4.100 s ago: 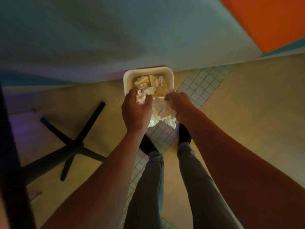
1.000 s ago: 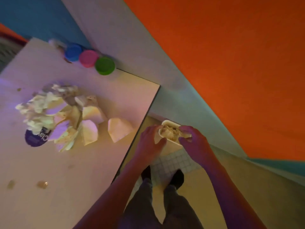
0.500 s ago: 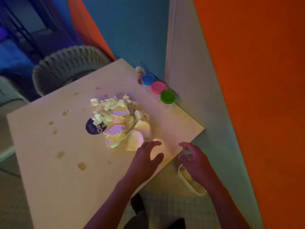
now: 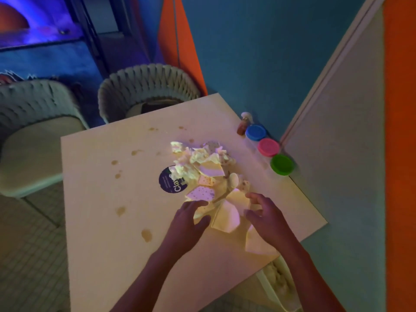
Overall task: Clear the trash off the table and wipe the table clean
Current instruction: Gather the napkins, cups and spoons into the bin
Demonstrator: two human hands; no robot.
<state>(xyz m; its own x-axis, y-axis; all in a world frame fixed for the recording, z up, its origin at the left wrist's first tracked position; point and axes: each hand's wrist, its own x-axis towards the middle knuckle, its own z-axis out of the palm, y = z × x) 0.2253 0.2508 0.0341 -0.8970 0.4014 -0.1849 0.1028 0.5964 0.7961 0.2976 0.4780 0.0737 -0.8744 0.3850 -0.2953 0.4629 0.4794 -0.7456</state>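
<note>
— Paper scraps (image 4: pixel 203 174), crumpled and pale, heaped mid-bench (image 4: pixel 94 199) beside brown spill spots (image 4: pixel 146 234).

— And the hands?

— Left hand (image 4: pixel 186 224) and right hand (image 4: pixel 265 217) both spread open, empty, cupped either side of heap's near edge, fingertips touching paper.

— Handling?

— Probably light, soft, springy; likely to scatter. Best scooped from underneath, pressed together between both palms. White bin (image 4: pixel 281 287) waiting below bench corner.
</note>
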